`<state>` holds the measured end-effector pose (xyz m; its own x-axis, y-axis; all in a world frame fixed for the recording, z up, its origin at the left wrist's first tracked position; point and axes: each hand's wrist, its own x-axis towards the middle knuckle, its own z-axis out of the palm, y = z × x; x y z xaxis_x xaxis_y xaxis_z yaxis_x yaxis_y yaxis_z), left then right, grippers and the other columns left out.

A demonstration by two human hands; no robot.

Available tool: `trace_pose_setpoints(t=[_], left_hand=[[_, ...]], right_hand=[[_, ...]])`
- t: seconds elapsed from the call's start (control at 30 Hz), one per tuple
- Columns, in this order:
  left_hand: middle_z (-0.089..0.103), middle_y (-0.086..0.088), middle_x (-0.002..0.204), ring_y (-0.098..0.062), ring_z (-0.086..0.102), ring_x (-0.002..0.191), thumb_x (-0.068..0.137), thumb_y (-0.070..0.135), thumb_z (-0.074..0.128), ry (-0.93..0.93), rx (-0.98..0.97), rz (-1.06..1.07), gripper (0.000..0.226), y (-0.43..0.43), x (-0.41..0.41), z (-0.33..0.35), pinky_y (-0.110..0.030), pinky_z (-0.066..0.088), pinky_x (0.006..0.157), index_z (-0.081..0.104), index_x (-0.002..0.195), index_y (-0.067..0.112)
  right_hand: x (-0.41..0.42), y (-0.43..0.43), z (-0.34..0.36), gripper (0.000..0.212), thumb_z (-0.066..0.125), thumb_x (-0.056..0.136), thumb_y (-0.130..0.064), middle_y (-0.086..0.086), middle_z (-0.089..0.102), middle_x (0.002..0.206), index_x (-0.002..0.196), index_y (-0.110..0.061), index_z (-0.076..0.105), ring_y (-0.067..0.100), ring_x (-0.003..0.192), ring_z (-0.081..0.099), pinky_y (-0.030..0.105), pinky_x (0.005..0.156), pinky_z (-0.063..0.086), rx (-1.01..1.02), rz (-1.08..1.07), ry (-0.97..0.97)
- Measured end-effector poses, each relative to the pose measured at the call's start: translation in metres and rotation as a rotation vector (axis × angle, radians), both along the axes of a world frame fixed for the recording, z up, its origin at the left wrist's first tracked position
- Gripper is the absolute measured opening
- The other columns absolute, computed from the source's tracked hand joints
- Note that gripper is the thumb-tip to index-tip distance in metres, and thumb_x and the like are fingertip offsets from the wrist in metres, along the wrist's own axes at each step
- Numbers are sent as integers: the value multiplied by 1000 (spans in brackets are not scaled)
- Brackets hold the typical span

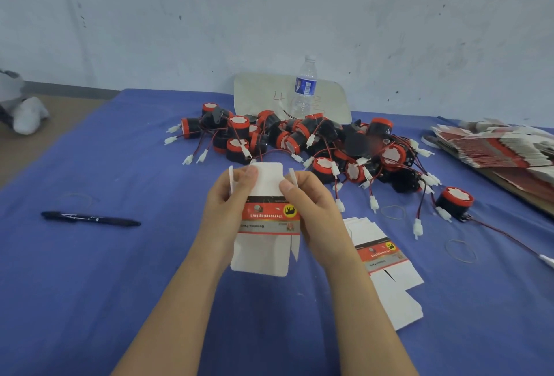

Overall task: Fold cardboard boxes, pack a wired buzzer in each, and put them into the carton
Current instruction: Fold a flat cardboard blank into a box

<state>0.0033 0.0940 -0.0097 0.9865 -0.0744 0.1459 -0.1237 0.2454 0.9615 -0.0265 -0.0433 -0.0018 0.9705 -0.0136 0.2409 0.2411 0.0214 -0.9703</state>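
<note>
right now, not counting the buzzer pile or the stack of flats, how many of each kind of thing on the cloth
pen: 1
bottle: 1
rubber bands: 3
loose flat boxes: 1 small pile, count unclear
box in the hands: 1
Total: 6, plus that pile

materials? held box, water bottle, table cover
Box: thin printed card, it seems; white inside, sharp creased flaps.
Water bottle: clear plastic, see-through and ribbed, printed label.
Table cover: likely blue cloth, matte with soft wrinkles.
</note>
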Motion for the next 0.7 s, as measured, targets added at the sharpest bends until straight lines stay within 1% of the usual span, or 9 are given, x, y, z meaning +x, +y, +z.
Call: trace_pose_setpoints(t=[0.1, 0.2, 0.27, 0.33, 0.43, 0.5, 0.53, 0.63, 0.7], left_hand=[[72, 4, 78, -16, 72, 71, 68, 69, 53, -9, 75, 40, 47, -1, 0, 0, -34, 57, 63, 64, 87, 28], [62, 14, 61, -1, 62, 58, 71, 70, 47, -150, 169, 222, 52, -5, -4, 5, -17, 48, 54, 51, 73, 18], [55, 10, 57, 1, 55, 54, 78, 71, 49, -278, 216, 337, 56, -7, -8, 7, -10, 41, 48, 43, 67, 16], [49, -1, 59, -6, 47, 54, 84, 67, 50, -407, 265, 414, 60, -8, -12, 7, -13, 38, 49, 38, 65, 12], [46, -11, 62, -5, 46, 59, 84, 52, 48, -580, 336, 436, 46, -9, -16, 10, -14, 36, 53, 31, 63, 16], [48, -12, 64, -9, 47, 61, 87, 49, 45, -646, 394, 416, 44, -9, -18, 12, -16, 34, 53, 35, 64, 14], [49, -12, 65, -13, 46, 61, 89, 48, 43, -663, 413, 405, 45, -9, -19, 12, -17, 34, 53, 40, 65, 9], [53, -10, 71, -21, 50, 65, 89, 41, 38, -635, 349, 314, 44, -10, -22, 13, -28, 39, 55, 45, 71, 2], [54, -11, 76, -22, 51, 69, 84, 41, 39, -586, 327, 258, 37, -10, -23, 14, -34, 41, 57, 45, 70, 7]], right_hand=[[-1, 0, 0, 44, 60, 75, -57, 5, 68, 81, 86, -15, 60, 19, 80, 68, 26, 75, 56, -51, -12, 42], [1, 4, 1, 62, 42, 69, -77, 5, 73, 93, 85, -24, 69, 18, 94, 70, 34, 91, 54, -40, -30, 166], [4, 5, 2, 56, 37, 66, -79, 0, 75, 96, 80, -39, 74, 15, 97, 70, 34, 93, 50, -8, -4, 232], [4, 4, 3, 47, 45, 61, -79, -3, 75, 95, 80, -46, 73, 12, 94, 70, 34, 92, 50, -19, 26, 264], [3, -5, 0, 68, 57, 49, -82, 12, 70, 111, 98, -37, 71, 23, 99, 66, 42, 96, 46, -17, 83, 341], [2, -13, 0, 75, 56, 53, -81, 11, 70, 112, 112, -36, 67, 25, 97, 68, 42, 92, 51, 0, 143, 373], [1, -16, 0, 72, 55, 56, -79, 8, 71, 110, 114, -38, 66, 24, 96, 70, 41, 88, 53, 15, 167, 375], [-2, -17, 3, 55, 55, 56, -78, 1, 74, 98, 96, -44, 72, 20, 88, 69, 37, 83, 54, 26, 144, 360], [-2, -13, 4, 50, 56, 56, -80, 3, 67, 83, 79, -38, 72, 22, 79, 56, 33, 75, 51, -13, 59, 358]])
